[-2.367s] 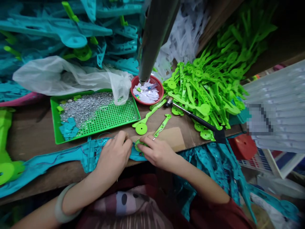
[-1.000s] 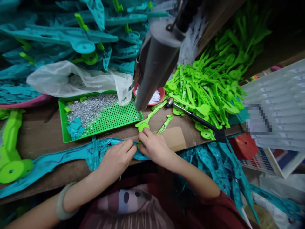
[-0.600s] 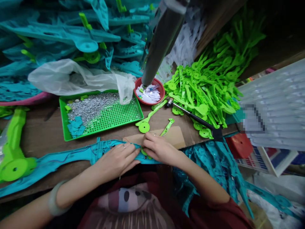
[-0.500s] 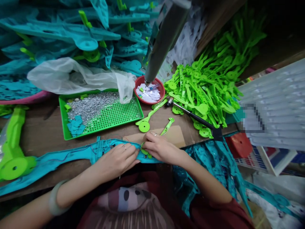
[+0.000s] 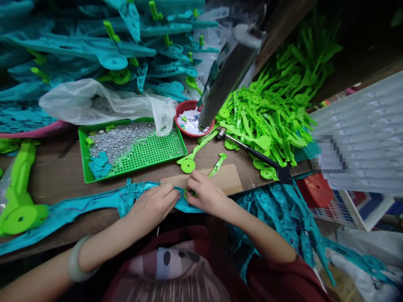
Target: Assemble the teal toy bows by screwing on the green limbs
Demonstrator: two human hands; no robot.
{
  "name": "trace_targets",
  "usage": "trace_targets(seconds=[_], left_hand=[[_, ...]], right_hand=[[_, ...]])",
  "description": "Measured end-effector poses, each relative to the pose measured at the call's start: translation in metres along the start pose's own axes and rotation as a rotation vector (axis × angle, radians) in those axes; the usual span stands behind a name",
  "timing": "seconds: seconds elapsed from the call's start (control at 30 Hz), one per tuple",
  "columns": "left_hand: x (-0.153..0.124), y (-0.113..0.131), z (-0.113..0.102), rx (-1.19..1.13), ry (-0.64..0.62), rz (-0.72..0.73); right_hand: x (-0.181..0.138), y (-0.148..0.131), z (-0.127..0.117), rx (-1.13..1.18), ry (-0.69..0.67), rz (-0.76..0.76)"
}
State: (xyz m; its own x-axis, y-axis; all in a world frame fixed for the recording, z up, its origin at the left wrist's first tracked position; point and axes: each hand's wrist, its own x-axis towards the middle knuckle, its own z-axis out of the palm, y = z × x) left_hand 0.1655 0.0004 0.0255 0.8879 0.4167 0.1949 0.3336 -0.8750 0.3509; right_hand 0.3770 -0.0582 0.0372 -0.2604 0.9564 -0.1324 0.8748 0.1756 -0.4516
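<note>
A long teal plastic piece [image 5: 94,203] lies along the near edge of the wooden table [image 5: 50,176]. My left hand [image 5: 153,205] rests on it with fingers curled, pressing it down. My right hand [image 5: 204,193] is closed over a small green round part [image 5: 186,193] set on the teal piece's end, most of which my fingers hide. Both hands meet at that spot. A brown cardboard sheet [image 5: 228,178] lies under the work. Just beyond are a green disc-ended lever [image 5: 189,164] and a thin green strip [image 5: 218,164].
A green perforated tray [image 5: 151,153] holds several small metal bits and teal scraps. A red bowl [image 5: 184,110] of white pieces sits behind it. A hammer [image 5: 252,153] lies by a heap of green parts [image 5: 277,109]. Teal parts [image 5: 94,46] pile at the back. A grey tube [image 5: 228,79] hangs overhead.
My hands stay at the same joint on the teal piece; the fingers have shifted slightly over the green part. The view and the hanging grey tube have swung a little.
</note>
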Motion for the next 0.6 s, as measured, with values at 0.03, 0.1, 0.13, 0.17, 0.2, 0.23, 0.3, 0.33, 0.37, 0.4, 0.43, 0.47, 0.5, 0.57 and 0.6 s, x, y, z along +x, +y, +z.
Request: trace_targets(seconds=[0.03,0.1,0.13,0.17,0.2,0.23,0.3,0.33,0.37,0.4,0.43,0.47,0.5,0.57,0.6], left_hand=[[0.000,0.000,0.000,0.008,0.004,0.012],[-0.001,0.001,0.001,0.012,0.002,0.012],[0.000,0.002,0.002,0.020,0.004,-0.004],[0.001,0.003,0.003,0.040,0.009,-0.025],[0.003,0.005,0.004,0.072,0.019,-0.047],[0.005,0.007,0.004,0.112,0.032,-0.066],[0.009,0.009,0.004,0.178,0.039,-0.075],[0.010,0.010,0.004,0.188,0.033,-0.052],[0.011,0.009,0.003,0.183,0.025,-0.007],[0.010,0.008,0.002,0.167,0.014,0.054],[0.009,0.007,0.002,0.152,0.005,0.121],[0.007,0.006,0.001,0.147,0.004,0.182],[0.004,0.006,0.001,0.158,0.003,0.228],[-0.002,0.007,0.001,0.221,-0.011,0.276],[-0.005,0.009,0.002,0.259,-0.019,0.288]], right_hand=[[0.000,0.000,-0.001,0.010,0.000,0.001],[-0.001,0.001,-0.004,0.042,-0.009,-0.022],[-0.002,0.001,-0.005,0.056,-0.018,-0.034],[-0.002,0.001,-0.007,0.064,-0.026,-0.038],[-0.002,0.000,-0.008,0.063,-0.031,-0.027],[-0.002,-0.002,-0.009,0.052,-0.032,-0.001],[0.000,-0.006,-0.010,0.011,-0.039,0.080],[0.001,-0.008,-0.010,-0.008,-0.047,0.115],[0.002,-0.010,-0.010,-0.022,-0.058,0.137],[0.003,-0.011,-0.010,-0.031,-0.070,0.141],[0.004,-0.012,-0.009,-0.035,-0.082,0.130],[0.004,-0.012,-0.008,-0.037,-0.091,0.107],[0.004,-0.011,-0.007,-0.038,-0.098,0.077],[0.002,-0.009,-0.005,-0.035,-0.114,0.017],[0.001,-0.006,-0.006,-0.025,-0.122,-0.005]])
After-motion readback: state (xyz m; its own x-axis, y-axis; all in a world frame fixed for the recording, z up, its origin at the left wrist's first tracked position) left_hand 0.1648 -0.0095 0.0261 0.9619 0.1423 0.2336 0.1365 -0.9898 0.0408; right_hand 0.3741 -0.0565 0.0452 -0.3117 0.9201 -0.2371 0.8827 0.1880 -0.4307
